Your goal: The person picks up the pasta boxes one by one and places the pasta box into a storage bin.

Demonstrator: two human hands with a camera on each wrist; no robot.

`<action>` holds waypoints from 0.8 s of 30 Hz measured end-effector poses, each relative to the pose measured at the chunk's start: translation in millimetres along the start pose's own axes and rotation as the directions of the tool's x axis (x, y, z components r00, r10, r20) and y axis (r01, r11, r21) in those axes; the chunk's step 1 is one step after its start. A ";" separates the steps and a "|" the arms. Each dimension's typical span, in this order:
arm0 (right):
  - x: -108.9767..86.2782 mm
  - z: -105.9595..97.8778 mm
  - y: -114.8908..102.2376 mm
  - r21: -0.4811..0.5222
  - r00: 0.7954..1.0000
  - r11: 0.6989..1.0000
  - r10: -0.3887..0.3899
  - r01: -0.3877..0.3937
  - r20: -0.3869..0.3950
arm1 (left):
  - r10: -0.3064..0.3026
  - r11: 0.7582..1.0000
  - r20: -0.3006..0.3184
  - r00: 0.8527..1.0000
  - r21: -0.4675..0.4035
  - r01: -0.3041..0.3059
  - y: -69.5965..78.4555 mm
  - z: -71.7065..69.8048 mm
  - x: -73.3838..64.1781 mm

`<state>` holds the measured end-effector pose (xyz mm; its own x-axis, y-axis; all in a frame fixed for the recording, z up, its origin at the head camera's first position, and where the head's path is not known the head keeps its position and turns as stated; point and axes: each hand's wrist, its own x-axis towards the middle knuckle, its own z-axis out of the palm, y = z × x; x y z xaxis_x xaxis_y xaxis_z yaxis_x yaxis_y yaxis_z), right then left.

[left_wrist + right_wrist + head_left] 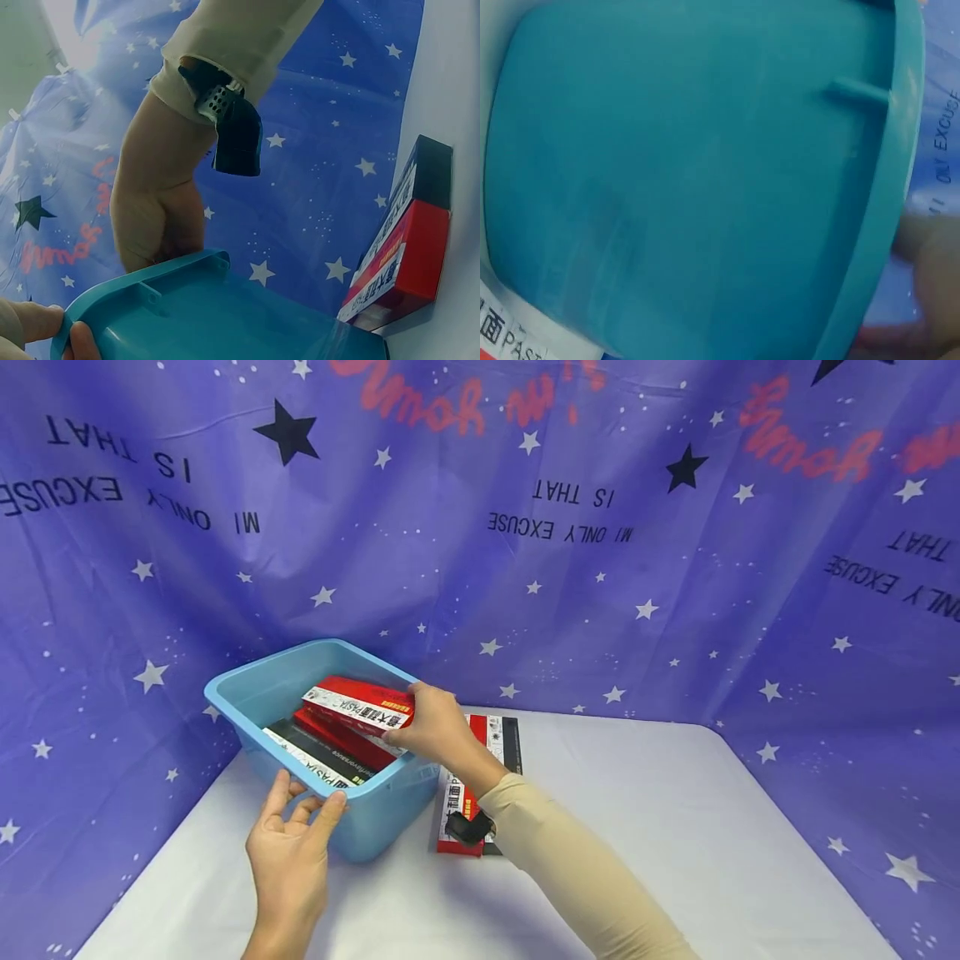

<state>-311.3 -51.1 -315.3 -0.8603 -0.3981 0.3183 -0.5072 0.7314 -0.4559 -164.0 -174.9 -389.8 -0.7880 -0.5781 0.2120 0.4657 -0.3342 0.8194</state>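
Note:
A light-blue plastic bin (397,810) stands on the left part of the white table. My left hand (288,852) grips its near rim, thumb over the edge. In the left wrist view the left fingers (84,341) pinch the rim. With my right hand (437,722) I hold a red pasta box (356,696) by its right end, tilted inside the bin. Beneath it another red box (356,745) shows partly, beside a black pasta box (315,747) along the near wall. In the right wrist view the bin's outer wall (690,165) hides the held box.
Right of the bin, a red pasta box (453,797) and a black one (512,745) lie side by side on the white table (637,827), partly covered by my right arm. A purple star-printed cloth (570,568) hangs behind and at both sides.

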 end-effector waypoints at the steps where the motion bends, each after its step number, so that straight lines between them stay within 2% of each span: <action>1: -0.5 0.3 0.0 -0.021 1.000 1.000 -0.003 0.003 -0.005 | 0.003 1.000 -0.004 1.000 -0.003 -0.003 0.2 0.2 0.1; 4: -6.3 0.7 5.4 -0.046 0.999 0.999 -0.020 0.018 -0.049 | 0.004 1.000 -0.015 1.000 -0.015 -0.004 0.6 0.4 0.1; 8: -23.5 -2.3 22.9 0.061 0.988 0.997 -0.031 0.041 -0.150 | 0.002 1.000 -0.014 1.000 -0.007 -0.002 0.3 1.2 0.3; 11: -38.9 -5.6 42.3 0.137 0.969 0.989 -0.026 0.061 -0.246 | -0.005 1.000 -0.014 1.000 -0.005 0.005 0.5 1.3 0.6; 13: -48.0 -7.3 57.7 0.145 0.956 0.988 -0.011 0.056 -0.293 | -0.013 1.000 -0.012 1.000 -0.001 0.013 0.9 1.8 1.4; 15: -55.7 -7.9 74.4 0.119 0.952 0.993 0.012 0.026 -0.306 | -0.017 1.000 -0.011 1.000 0.003 0.017 1.4 2.7 2.4; 18: -67.7 -3.6 97.5 0.074 0.965 0.995 0.083 -0.067 -0.250 | -0.019 1.000 -0.010 1.000 0.006 0.019 1.7 3.9 3.4; 21: -81.9 7.3 118.8 0.028 0.982 0.990 0.141 -0.139 -0.128 | -0.022 1.000 -0.018 1.000 0.009 0.022 2.2 3.3 2.6; 24: -96.8 19.9 137.6 -0.044 0.983 0.982 0.184 -0.184 -0.001 | -0.034 0.999 -0.031 0.999 0.011 0.035 2.3 1.6 0.7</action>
<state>-298.9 77.0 -425.4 -0.9390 -0.2559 0.2296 -0.3372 0.8160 -0.4695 -164.1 -174.9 -386.9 -0.7907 -0.5888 0.1675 0.4337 -0.3458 0.8320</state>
